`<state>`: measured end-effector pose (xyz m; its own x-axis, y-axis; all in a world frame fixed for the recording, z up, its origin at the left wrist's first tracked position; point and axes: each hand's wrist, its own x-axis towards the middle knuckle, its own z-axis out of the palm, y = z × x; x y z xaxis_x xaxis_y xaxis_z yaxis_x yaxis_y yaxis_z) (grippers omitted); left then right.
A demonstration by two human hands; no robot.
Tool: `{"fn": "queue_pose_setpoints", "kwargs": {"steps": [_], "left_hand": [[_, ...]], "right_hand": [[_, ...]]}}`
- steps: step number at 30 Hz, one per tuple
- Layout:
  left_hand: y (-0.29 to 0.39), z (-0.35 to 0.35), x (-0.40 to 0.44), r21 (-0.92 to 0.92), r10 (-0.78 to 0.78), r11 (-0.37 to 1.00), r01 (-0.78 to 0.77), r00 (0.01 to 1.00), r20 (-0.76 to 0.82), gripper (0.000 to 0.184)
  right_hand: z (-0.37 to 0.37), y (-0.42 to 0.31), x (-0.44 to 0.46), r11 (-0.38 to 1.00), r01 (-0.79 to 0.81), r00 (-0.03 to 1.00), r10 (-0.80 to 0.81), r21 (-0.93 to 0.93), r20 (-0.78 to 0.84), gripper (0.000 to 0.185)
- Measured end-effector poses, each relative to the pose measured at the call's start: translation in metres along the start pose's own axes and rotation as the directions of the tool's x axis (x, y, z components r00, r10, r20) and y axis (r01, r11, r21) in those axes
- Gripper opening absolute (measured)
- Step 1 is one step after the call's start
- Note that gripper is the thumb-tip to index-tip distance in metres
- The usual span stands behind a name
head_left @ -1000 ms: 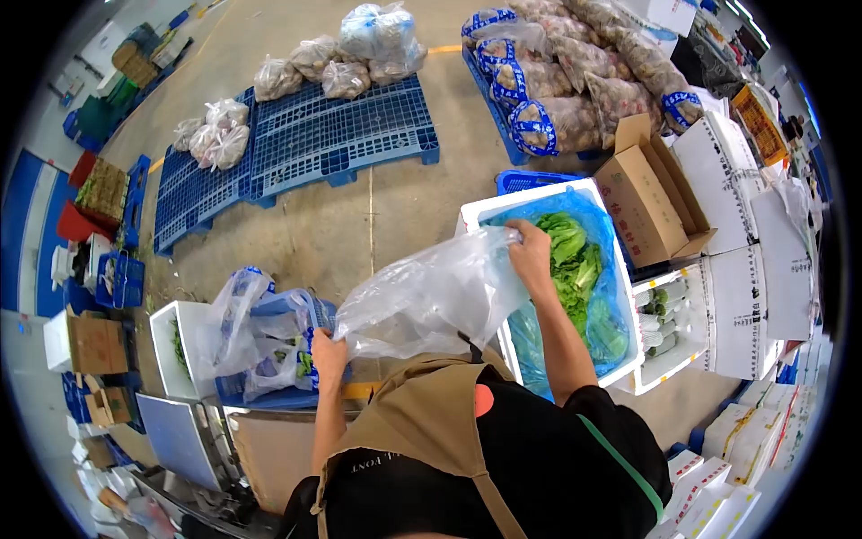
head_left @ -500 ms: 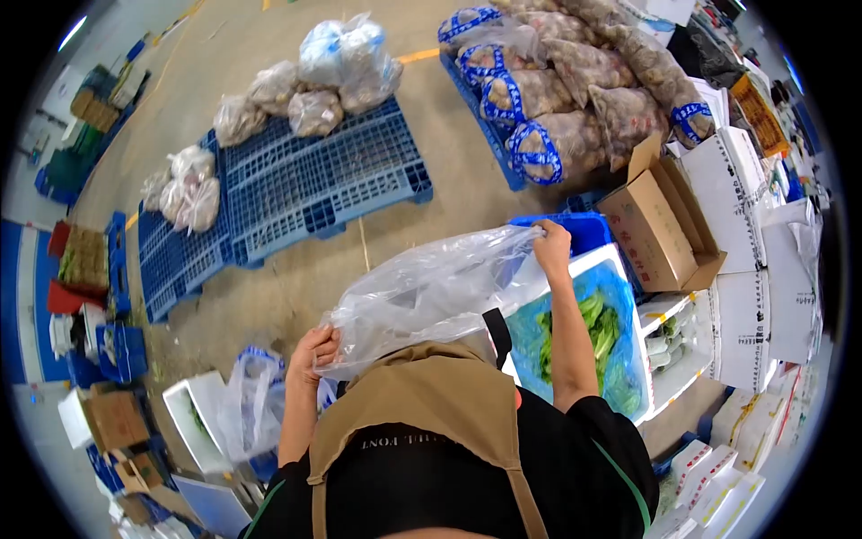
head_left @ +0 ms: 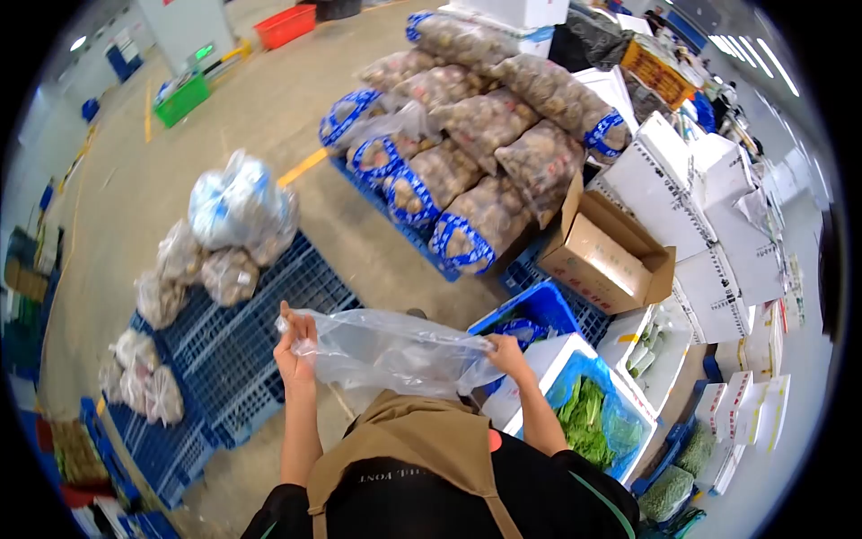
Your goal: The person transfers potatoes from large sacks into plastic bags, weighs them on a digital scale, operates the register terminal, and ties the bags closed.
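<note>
A clear plastic bag (head_left: 386,349) is stretched sideways in front of my apron. My left hand (head_left: 294,349) grips its left end, with the index finger pointing up. At the other end, my right hand (head_left: 508,354) pinches the bag between closed fingers. The bag looks flat, and nothing shows inside it. Just right of my right forearm stands a white foam box (head_left: 639,454) lined with blue plastic, holding leafy green vegetables (head_left: 584,420). A blue crate (head_left: 503,305) with blue packaging in it is beyond my right hand.
Blue pallets (head_left: 242,359) with tied clear bags (head_left: 238,207) lie ahead left. Full mesh sacks (head_left: 489,126) are stacked on another pallet ahead. An open cardboard box (head_left: 602,260) and white cartons (head_left: 709,283) crowd the right. A green crate (head_left: 180,99) stands far left.
My view has turned to the right, so the sacks appear nearer the middle. My left hand has risen, and the bag is now held more level and gathered between both hands.
</note>
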<state>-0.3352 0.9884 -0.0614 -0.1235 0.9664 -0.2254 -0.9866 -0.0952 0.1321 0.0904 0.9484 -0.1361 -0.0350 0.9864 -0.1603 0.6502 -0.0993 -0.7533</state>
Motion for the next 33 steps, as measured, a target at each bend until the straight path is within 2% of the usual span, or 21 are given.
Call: {"fn": "queue_pose_setpoints", "kwargs": {"steps": [1,2,3,4,5,8,10,11,13,14,15,17,19,20,22,23,25,27,29,31,33], "left_hand": [[-0.008,0.003,0.029,0.014,-0.003,1.0,0.002,0.996,0.088,0.053],[-0.018,0.025,0.051,-0.048,0.004,0.999,-0.006,1.0,-0.03,0.055],[-0.024,0.028,0.095,-0.181,-0.028,0.981,0.07,0.974,0.223,0.051],[-0.024,0.028,0.124,-0.2,-0.038,0.975,0.093,0.965,0.261,0.049],[-0.024,0.036,0.153,-0.225,-0.038,0.968,0.114,0.948,0.317,0.047],[-0.026,0.062,0.224,-0.166,0.091,0.985,-0.044,0.954,0.285,0.04],[-0.03,0.089,0.261,0.031,0.205,0.975,-0.219,0.949,0.238,0.037],[-0.031,0.102,0.278,0.142,0.279,0.939,-0.314,0.934,0.221,0.038],[-0.029,0.127,0.307,0.326,0.381,0.869,-0.374,0.923,0.043,0.043],[-0.03,0.14,0.319,0.5,0.456,0.734,-0.459,0.879,0.138,0.05],[-0.025,0.145,0.334,0.557,0.496,0.672,-0.488,0.855,0.151,0.051],[-0.025,0.162,0.362,0.695,0.667,0.488,-0.528,0.739,0.093,0.036],[0.028,0.116,0.407,0.943,0.609,0.183,-0.277,0.785,0.113,0.02],[0.024,0.131,0.423,0.973,0.652,0.026,-0.229,0.742,0.157,0.013],[0.015,0.142,0.468,0.922,0.608,-0.24,-0.305,0.693,0.388,0.012],[0.011,0.145,0.496,0.905,0.575,-0.27,-0.329,0.699,0.426,0.015],[0.003,0.149,0.552,0.866,0.506,-0.323,-0.381,0.704,0.499,0.026],[-0.003,0.13,0.625,0.855,0.431,-0.313,-0.413,0.741,0.515,0.012],[-0.012,0.109,0.699,0.903,0.319,-0.249,-0.351,0.85,0.419,0.014],[-0.025,0.086,0.773,0.962,0.204,-0.195,-0.19,0.952,0.229,0.014],[-0.037,0.043,0.852,0.995,0.074,-0.081,-0.054,0.995,0.06,0.071]], "right_hand": [[0.004,0.013,0.022,0.999,0.043,0.999,-0.043,-0.013,-0.025,0.024],[0.0,0.011,0.047,0.999,0.05,0.999,-0.05,-0.02,-0.013,0.024],[-0.005,0.015,0.101,0.998,0.062,0.998,-0.062,-0.021,-0.019,0.024],[-0.016,0.014,0.139,0.999,0.009,0.997,-0.006,-0.036,0.073,0.026],[-0.026,0.014,0.177,0.996,0.078,0.995,-0.074,-0.051,0.066,0.028],[-0.046,0.009,0.284,0.967,0.225,0.969,-0.208,-0.123,0.133,0.031],[-0.066,-0.018,0.358,0.939,0.279,0.944,-0.231,-0.2,0.235,0.033],[-0.077,-0.031,0.389,0.935,0.319,0.931,-0.279,-0.156,0.235,0.034],[-0.091,-0.056,0.444,0.936,0.346,0.917,-0.322,-0.068,0.235,0.037],[-0.099,-0.071,0.462,0.954,0.3,0.922,-0.289,-0.003,0.258,0.038],[-0.106,-0.088,0.48,0.966,0.25,0.925,-0.257,0.063,0.281,0.038],[-0.105,-0.103,0.516,0.961,0.2,0.928,-0.249,0.191,0.278,0.039],[-0.089,-0.103,0.546,0.955,0.181,0.941,-0.237,0.234,0.241,0.039],[-0.08,-0.102,0.563,0.949,0.26,0.934,-0.294,0.179,0.205,0.039],[-0.053,-0.088,0.6,0.909,0.411,0.901,-0.416,0.064,0.121,0.037],[-0.045,-0.09,0.618,0.887,0.46,0.883,-0.461,0.033,0.09,0.037],[-0.028,-0.092,0.656,0.911,0.412,0.907,-0.411,0.012,0.087,0.039],[-0.009,-0.095,0.702,0.92,0.386,0.921,-0.38,-0.068,0.082,0.044],[0.005,-0.111,0.747,0.934,0.353,0.933,-0.346,-0.06,0.104,0.049],[0.012,-0.139,0.795,0.953,0.286,0.947,-0.266,-0.1,0.178,0.058],[0.04,-0.144,0.847,0.924,0.349,0.933,-0.326,-0.158,0.155,0.062]]}}
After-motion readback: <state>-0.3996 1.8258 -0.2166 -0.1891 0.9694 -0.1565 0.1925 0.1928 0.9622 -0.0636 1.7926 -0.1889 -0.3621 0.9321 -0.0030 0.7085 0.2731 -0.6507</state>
